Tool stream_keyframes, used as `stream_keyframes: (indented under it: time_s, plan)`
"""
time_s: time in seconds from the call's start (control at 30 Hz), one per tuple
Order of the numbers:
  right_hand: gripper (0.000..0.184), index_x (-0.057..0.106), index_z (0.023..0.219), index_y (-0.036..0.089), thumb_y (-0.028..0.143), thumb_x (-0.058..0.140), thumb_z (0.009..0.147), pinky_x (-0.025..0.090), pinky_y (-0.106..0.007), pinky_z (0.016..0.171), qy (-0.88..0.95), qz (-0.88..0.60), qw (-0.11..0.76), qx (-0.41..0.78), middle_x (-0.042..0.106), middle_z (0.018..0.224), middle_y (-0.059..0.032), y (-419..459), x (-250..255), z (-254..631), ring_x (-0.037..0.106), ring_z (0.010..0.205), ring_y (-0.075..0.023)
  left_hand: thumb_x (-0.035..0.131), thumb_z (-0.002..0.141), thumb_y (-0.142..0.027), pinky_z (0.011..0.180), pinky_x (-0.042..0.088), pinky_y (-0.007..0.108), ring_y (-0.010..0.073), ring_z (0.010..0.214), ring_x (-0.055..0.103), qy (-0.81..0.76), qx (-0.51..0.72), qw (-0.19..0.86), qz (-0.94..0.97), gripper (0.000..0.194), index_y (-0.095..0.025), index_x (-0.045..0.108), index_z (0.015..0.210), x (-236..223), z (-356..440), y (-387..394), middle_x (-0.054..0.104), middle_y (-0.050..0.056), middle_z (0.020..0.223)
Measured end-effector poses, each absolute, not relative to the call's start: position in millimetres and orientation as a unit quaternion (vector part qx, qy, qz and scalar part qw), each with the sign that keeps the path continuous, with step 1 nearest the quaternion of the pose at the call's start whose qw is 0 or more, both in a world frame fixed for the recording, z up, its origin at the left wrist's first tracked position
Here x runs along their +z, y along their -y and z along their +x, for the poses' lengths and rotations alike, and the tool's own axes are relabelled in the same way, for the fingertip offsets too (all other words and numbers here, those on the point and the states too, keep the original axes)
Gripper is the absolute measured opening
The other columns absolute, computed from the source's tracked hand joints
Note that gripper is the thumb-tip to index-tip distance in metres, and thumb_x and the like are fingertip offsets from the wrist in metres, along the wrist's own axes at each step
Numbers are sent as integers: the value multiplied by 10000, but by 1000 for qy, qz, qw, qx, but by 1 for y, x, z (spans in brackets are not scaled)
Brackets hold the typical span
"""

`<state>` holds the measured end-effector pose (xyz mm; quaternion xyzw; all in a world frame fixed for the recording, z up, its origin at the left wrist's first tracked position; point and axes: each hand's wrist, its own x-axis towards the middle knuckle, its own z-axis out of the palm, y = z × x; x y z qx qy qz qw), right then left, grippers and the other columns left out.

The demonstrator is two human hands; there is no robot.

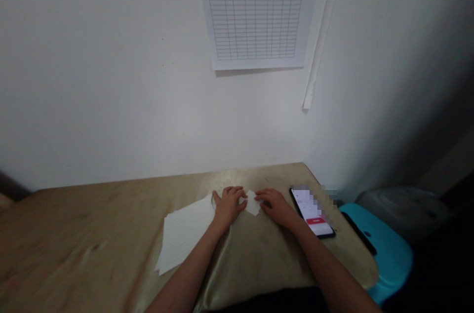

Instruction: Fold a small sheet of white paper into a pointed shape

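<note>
A small piece of folded white paper (252, 204) lies on the brown cloth-like table covering (255, 254), between my two hands. My left hand (230, 205) pinches its left side, thumb below and fingers above. On the opposite side my right hand (274, 206) has thumb and fingers closed at the paper's right edge. Several lined white sheets (187, 234) lie loosely stacked to the left, partly behind my left forearm. A thin dark loop shows at the sheets' upper right, beside my left hand; I cannot make out what it is.
A phone (313, 212) with a lit screen lies right of my right hand. Beyond the table's right edge stands a turquoise case-like object (388, 249). A printed table sheet (259, 21) hangs on the white wall, with a white strip (320, 41) beside it.
</note>
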<state>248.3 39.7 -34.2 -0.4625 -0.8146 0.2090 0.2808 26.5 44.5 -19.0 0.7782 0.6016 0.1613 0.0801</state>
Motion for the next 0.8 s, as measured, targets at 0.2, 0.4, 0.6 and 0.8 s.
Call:
stream_keyframes:
  time_s: [0.2,0.4,0.6,0.8]
  plan:
    - [387,698,1191,244,110,562,854,340,-433,1142,815,-460,286,206,657,1316,-51,-40,-35,249,535,1266,-212,613,914,-344,1072,111,816,321,1325,468,-600,186,87,773,162,-371,713,1039,-20,26,-46,637,-15,1374]
    - [381,703,1179,235,106,549,856,352,-434,1131,814,-464,281,208,659,1316,-57,-39,-32,248,544,1256,-218,629,903,-337,1067,113,819,312,1319,472,-601,197,103,767,176,-392,717,1045,-19,24,-49,643,-21,1364]
    - [382,699,1188,243,110,559,858,345,-427,1135,814,-467,277,207,656,1322,-57,-39,-33,248,539,1267,-215,630,900,-331,1062,108,821,310,1315,472,-601,202,110,766,176,-407,724,1028,-21,22,-51,652,-24,1351]
    - [375,700,1185,239,113,560,861,342,-430,1137,815,-464,278,206,657,1317,-57,-41,-35,248,538,1262,-214,616,906,-318,1076,99,810,302,1317,462,-601,202,111,766,188,-403,730,1029,-20,22,-51,652,-23,1351]
